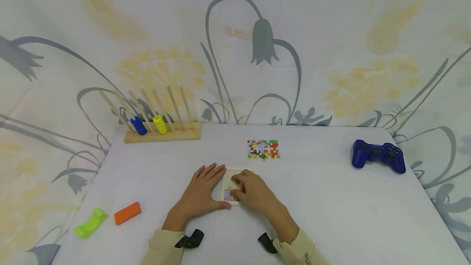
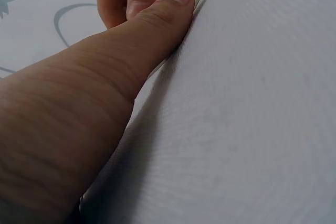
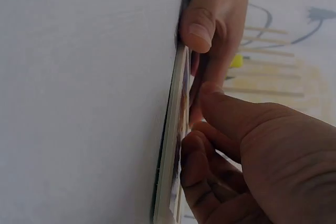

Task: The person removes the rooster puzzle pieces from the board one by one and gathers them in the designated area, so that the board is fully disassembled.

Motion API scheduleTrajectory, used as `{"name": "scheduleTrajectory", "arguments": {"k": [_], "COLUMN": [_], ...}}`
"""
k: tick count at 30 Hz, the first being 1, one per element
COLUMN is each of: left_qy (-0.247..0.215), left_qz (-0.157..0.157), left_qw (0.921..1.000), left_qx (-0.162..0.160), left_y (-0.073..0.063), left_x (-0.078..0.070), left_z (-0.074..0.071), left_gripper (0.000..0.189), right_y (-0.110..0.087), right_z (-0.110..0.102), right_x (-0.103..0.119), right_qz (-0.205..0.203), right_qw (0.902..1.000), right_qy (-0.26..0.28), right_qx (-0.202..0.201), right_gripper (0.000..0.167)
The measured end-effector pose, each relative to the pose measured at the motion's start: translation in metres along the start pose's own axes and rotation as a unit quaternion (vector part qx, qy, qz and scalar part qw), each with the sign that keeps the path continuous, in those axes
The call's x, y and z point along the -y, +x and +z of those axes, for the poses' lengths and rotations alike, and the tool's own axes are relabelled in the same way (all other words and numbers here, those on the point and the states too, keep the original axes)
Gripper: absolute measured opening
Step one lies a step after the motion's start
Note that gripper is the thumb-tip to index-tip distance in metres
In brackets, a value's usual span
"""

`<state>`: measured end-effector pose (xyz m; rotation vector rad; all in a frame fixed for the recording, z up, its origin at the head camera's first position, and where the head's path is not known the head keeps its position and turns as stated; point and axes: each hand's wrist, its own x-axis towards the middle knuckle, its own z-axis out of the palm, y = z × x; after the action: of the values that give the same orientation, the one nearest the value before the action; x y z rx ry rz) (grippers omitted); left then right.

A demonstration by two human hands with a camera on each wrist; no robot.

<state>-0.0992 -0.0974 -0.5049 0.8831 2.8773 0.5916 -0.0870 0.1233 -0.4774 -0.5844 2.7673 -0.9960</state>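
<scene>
A small pale puzzle tray (image 1: 227, 175) lies on the table in the head view, with a few colourful puzzle pieces (image 1: 227, 195) in its lower left part. My left hand (image 1: 202, 193) rests along the tray's left side, fingers straight and thumb at the lower left corner. Over the tray's right half is my right hand (image 1: 259, 193), its fingers bent and thumb tip close to the pieces. In the right wrist view the right hand (image 3: 262, 156) hovers at the tray's face, but whether a piece is between its fingertips is not visible. The left thumb (image 3: 199, 32) touches the tray's end.
Behind the tray lies a group of joined puzzle pieces (image 1: 263, 149). A wooden peg stand (image 1: 184, 134) with blue and yellow beads stands back left. A blue game controller (image 1: 379, 155) is at right; an orange block (image 1: 127, 213) and a green curved block (image 1: 91, 223) lie at left.
</scene>
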Motion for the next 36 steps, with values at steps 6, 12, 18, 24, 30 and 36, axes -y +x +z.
{"name": "scheduleTrajectory", "arguments": {"k": [6,12,18,24,30,36], "left_qy": [-0.011,-0.016,-0.034,-0.033,-0.034,-0.035], "left_qz": [-0.001,-0.001,-0.009,-0.002,0.003,0.003], "left_qw": [0.9998,0.9998,0.9993,0.9994,0.9994,0.9994], "left_qx": [0.014,0.007,0.01,0.006,0.005,0.006], "left_y": [0.001,0.001,0.0,-0.001,-0.002,-0.002], "left_x": [-0.002,-0.001,-0.003,-0.005,-0.005,-0.005], "left_z": [-0.003,-0.003,-0.004,-0.006,-0.006,-0.005], "left_gripper": [0.114,0.114,0.114,0.114,0.114,0.114], "right_y": [-0.002,-0.001,-0.003,-0.004,-0.004,-0.004], "right_z": [0.004,0.003,0.002,0.001,0.001,0.0], "right_x": [0.003,0.006,0.01,0.013,0.014,0.015], "right_qz": [0.001,-0.013,-0.009,0.003,0.006,0.016], "right_qw": [0.9993,0.9987,0.998,0.9978,0.9981,0.9976], "right_qy": [-0.012,-0.024,-0.03,-0.029,-0.02,0.007], "right_qx": [0.036,0.044,0.054,0.059,0.059,0.067], "right_gripper": [0.039,0.033,0.036,0.036,0.035,0.035]}}
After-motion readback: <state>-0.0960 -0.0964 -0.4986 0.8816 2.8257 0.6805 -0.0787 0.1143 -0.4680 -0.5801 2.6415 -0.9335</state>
